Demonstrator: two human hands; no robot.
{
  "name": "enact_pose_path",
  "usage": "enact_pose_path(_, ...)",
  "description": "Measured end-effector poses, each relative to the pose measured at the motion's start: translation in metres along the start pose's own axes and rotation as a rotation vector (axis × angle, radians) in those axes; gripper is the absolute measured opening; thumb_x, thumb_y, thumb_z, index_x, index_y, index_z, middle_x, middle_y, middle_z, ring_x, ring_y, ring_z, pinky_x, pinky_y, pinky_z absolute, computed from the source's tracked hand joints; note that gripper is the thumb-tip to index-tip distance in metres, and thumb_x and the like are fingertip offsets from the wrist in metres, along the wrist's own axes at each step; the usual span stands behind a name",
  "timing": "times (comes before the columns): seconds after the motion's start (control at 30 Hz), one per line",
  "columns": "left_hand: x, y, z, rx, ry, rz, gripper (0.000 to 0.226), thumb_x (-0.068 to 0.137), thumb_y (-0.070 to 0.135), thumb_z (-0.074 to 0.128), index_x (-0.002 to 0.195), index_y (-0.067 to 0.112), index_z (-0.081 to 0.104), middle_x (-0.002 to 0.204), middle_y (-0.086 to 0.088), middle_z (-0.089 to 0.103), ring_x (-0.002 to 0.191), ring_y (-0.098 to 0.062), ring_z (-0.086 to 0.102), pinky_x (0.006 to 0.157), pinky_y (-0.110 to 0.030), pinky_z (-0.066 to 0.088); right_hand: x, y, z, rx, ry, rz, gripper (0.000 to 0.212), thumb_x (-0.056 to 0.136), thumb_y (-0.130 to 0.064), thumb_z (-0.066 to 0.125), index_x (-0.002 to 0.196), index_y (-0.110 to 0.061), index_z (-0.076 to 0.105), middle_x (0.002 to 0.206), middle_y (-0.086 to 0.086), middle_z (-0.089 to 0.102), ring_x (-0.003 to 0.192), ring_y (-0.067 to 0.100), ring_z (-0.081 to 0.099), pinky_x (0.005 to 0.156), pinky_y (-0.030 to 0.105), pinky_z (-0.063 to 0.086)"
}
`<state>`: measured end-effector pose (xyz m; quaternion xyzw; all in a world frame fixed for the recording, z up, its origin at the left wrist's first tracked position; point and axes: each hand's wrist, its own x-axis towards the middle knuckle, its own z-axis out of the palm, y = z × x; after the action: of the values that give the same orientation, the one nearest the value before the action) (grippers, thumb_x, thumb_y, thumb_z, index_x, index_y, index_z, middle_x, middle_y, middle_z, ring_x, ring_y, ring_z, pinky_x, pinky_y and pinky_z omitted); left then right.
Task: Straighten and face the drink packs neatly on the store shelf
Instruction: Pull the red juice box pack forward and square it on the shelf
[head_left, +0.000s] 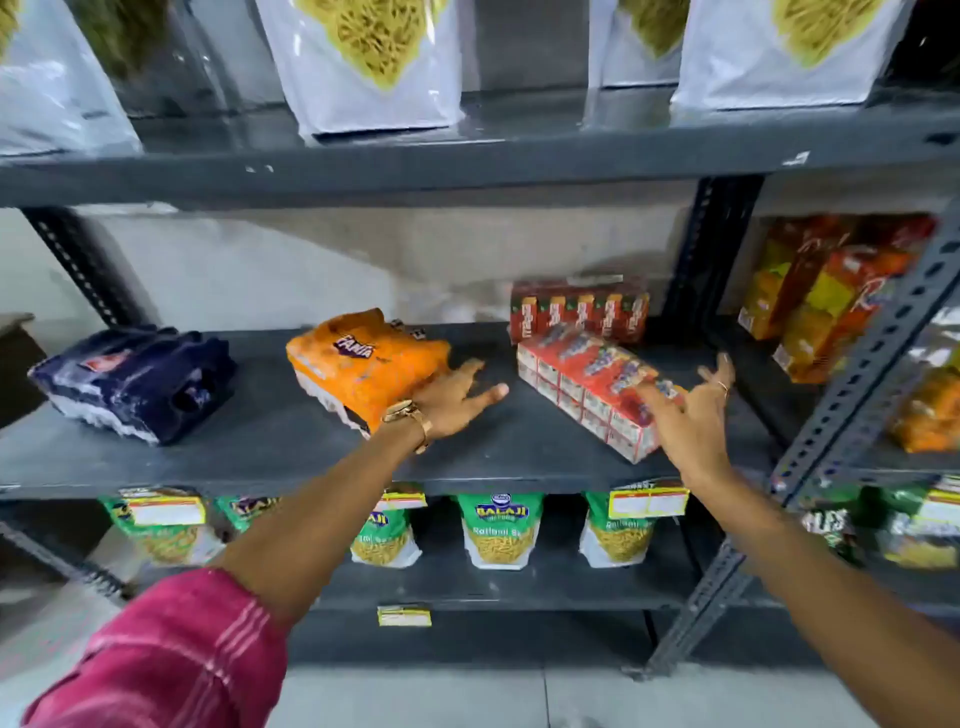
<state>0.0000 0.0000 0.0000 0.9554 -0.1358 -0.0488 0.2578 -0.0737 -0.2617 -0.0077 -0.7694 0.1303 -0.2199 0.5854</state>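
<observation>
On the dark grey middle shelf (291, 441) lie three shrink-wrapped drink packs, all skewed: a navy pack (135, 382) at the left, an orange pack (363, 364) in the middle and a red carton pack (592, 389) lying flat and diagonal at the right. Another red carton pack (579, 306) stands upright behind it. My left hand (457, 397), with a gold watch, hovers open just right of the orange pack. My right hand (691, 410) is open with fingers spread at the near right end of the flat red pack; whether it touches the pack is unclear.
A perforated upright post (852, 410) rises right of my right hand. Beyond it stand orange and yellow juice packs (826, 306). Snack bags (501, 530) fill the lower shelf, large white pouches (374, 62) the upper one. Yellow price tags (648, 501) hang on the shelf edge.
</observation>
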Motion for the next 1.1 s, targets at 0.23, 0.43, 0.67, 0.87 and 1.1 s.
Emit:
enact_pose_path(0.23,0.094,0.056,0.005,-0.168,0.117,-0.057,0.045,0.096,0.036,0.045,0.127,0.003,0.049,0.128,-0.023,0.057,0.115,-0.038,0.055,0.088,-0.033,0.042,0.081,0.048,0.026,0.548,0.165,0.757,0.122,0.023,-0.090,0.066,0.119,-0.017,0.045,0.123,0.011,0.061,0.108,0.033,0.063,0.095,0.049,0.049)
enact_pose_path(0.43,0.172,0.094,0.055,-0.107,-0.015,-0.158,0.064,0.092,0.057,0.039,0.138,0.013,0.042,0.140,-0.013,0.049,0.112,-0.029,0.055,0.090,-0.030,0.042,0.077,0.074,0.030,0.176,0.229,0.464,0.063,0.074,-0.051,0.069,0.114,-0.004,0.058,0.109,0.019,0.068,0.098,0.036,0.065,0.088,0.048,0.052)
enact_pose_path(0.67,0.188,0.081,0.073,-0.087,0.237,-0.272,0.067,0.076,0.070,0.038,0.104,0.014,0.061,0.107,-0.011,0.069,0.094,-0.032,0.064,0.079,-0.040,0.052,0.080,0.071,0.031,0.313,0.223,0.343,0.024,0.075,-0.029,0.076,0.088,-0.018,0.058,0.097,0.010,0.069,0.090,0.029,0.068,0.085,0.053,0.055)
enact_pose_path(0.87,0.169,0.063,0.064,-1.020,0.472,-0.157,0.028,0.072,0.042,0.060,0.089,0.022,0.050,0.091,-0.008,0.065,0.084,-0.025,0.064,0.079,-0.042,0.052,0.066,0.058,0.031,-0.035,0.078,-0.307,0.030,0.077,-0.046,0.067,0.093,-0.021,0.060,0.108,0.012,0.062,0.116,0.026,0.054,0.102,0.052,0.040)
enact_pose_path(1.1,0.155,0.039,0.034,-1.079,0.330,-0.118,0.017,0.069,0.006,0.069,0.073,0.012,0.053,0.072,-0.004,0.062,0.066,-0.011,0.065,0.066,-0.026,0.047,0.044,0.053,0.029,0.081,0.051,-0.162,0.086,0.053,-0.039,0.087,0.125,-0.022,0.043,0.139,0.002,0.036,0.133,0.012,0.037,0.109,0.023,0.035)
